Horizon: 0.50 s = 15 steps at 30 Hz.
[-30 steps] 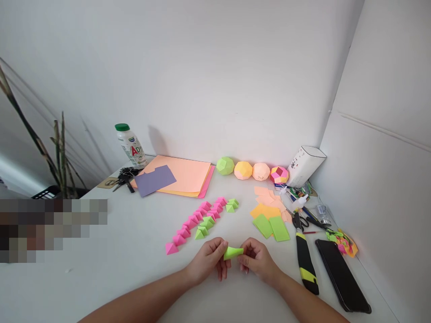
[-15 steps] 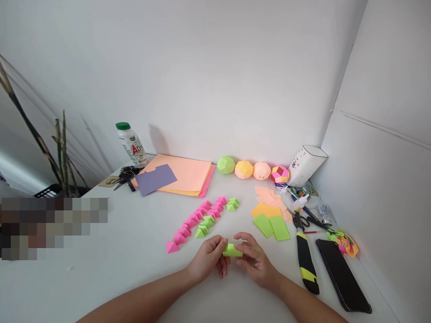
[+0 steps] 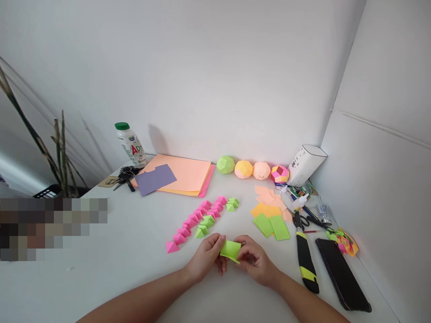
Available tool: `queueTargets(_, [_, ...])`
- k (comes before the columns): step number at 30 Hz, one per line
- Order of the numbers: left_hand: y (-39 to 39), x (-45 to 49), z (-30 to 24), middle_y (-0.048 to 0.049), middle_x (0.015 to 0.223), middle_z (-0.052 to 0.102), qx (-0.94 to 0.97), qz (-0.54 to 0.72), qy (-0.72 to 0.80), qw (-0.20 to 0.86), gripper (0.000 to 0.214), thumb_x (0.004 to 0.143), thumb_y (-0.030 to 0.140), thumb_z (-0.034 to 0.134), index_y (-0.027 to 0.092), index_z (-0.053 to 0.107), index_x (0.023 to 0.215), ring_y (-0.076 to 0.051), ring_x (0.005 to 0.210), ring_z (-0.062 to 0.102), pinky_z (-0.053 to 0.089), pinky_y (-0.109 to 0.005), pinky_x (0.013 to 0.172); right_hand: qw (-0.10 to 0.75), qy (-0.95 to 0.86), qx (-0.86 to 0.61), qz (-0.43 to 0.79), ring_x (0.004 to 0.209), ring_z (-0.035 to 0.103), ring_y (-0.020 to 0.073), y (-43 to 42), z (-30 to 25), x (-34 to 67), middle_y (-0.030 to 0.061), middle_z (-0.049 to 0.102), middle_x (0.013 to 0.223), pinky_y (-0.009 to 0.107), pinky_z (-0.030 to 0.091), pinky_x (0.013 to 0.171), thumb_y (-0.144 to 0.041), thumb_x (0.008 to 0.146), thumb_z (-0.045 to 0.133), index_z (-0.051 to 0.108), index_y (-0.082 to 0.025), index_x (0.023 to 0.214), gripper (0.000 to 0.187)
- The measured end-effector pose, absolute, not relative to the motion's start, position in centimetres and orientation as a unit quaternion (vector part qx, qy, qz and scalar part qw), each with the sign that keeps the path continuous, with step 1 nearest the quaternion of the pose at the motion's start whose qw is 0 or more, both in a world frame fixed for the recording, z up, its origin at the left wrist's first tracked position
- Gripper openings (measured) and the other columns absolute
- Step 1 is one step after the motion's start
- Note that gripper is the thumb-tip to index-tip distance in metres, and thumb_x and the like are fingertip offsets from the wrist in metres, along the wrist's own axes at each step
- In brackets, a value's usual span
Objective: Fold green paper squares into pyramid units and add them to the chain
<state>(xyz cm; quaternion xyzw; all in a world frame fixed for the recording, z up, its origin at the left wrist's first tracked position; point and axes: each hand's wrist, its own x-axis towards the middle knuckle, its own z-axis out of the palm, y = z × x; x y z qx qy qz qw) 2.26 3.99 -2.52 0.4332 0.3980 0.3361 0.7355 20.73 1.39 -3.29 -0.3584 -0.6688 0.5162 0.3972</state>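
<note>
Paper (image 3: 230,249), green, spans sideways at lower centre, fingers (image 3: 219,245) of left hand (image 3: 204,258) and right hand (image 3: 258,261) pinching its opposite edges.

The white table (image 3: 111,273) carries a white plastic bottle with a green cap (image 3: 133,146) near its back left corner, stacked peach, yellow and pink paper sheets (image 3: 188,172) and faceted paper balls (image 3: 243,169) along its back edge, small folded pink and green paper pieces (image 3: 191,221) farther in, and a black rectangular smartphone (image 3: 343,274) near its right edge.
</note>
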Motion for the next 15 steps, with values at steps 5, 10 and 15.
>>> queueTargets(5, [3.9, 2.27, -2.27, 0.0041, 0.047, 0.056, 0.427, 0.334, 0.414, 0.731, 0.043, 0.077, 0.06, 0.051, 0.019, 0.043, 0.067, -0.012, 0.037, 0.054, 0.043, -0.022, 0.033, 0.405, -0.69, -0.322, 0.505, 0.083, 0.058, 0.0176, 1.51, -3.05, 20.48, 0.008, 0.055, 0.099, 0.029, 0.048, 0.068, -0.026, 0.085, 0.055, 0.065, -0.021, 0.082, 0.011])
queueTargets(10, [3.94, 2.3, -2.46, 0.0063, 0.046, 0.05, 0.408, 0.35, 0.4, 0.742, 0.044, 0.076, 0.06, 0.053, 0.02, 0.041, 0.064, -0.012, 0.037, 0.051, 0.041, -0.023, 0.033, 0.393, -0.687, -0.365, 0.49, 0.068, 0.058, 0.0154, 1.41, -3.28, 20.32, 0.0048, 0.057, 0.079, 0.026, 0.046, 0.057, -0.019, 0.081, 0.056, 0.068, -0.02, 0.08, 0.013])
queueTargets(15, [3.92, 1.99, -2.64, 0.0048, 0.053, 0.051, 0.396, 0.366, 0.374, 0.755, 0.043, 0.079, 0.06, 0.049, 0.018, 0.047, 0.071, -0.012, 0.044, 0.053, 0.044, -0.023, 0.038, 0.39, -0.661, -0.375, 0.521, 0.057, 0.057, 0.0127, 1.34, -3.05, 20.28, 0.0055, 0.059, 0.081, 0.025, 0.045, 0.05, -0.017, 0.079, 0.055, 0.069, -0.018, 0.081, 0.014])
